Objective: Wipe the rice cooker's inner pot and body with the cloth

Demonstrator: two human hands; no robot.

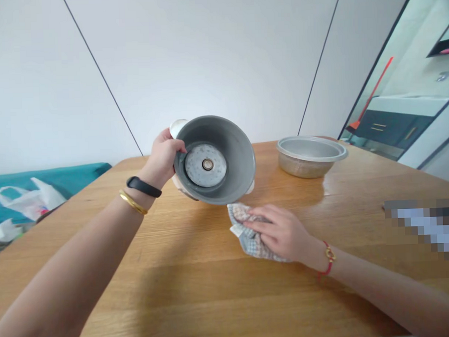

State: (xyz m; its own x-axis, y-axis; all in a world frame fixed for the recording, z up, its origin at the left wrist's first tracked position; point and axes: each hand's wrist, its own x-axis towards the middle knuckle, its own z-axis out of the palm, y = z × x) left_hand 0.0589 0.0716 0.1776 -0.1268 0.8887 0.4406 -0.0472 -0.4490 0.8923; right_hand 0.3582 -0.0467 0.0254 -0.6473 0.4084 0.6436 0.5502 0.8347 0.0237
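My left hand [165,156] grips the rim of a rice cooker body [239,158], its thumb over the inner edge. The cooker is tilted so its grey inside faces me, showing the round metal heating plate [195,164] with a small button at its centre. Below and right of the cooker, my right hand [281,230] is closed on a checked cloth [245,236] that is bunched under the fingers, low over the table. The grey metal inner pot [305,165] stands upright at the right, apart from both hands.
The wooden table [200,307] reaches the white panelled wall behind. A teal seat [88,174] with a white plastic bag [27,202] lies beyond the left edge. At the right edge is a blurred-out item [429,225]. A doorway shows a washbasin cabinet [388,128] and a red-handled broom [376,89].
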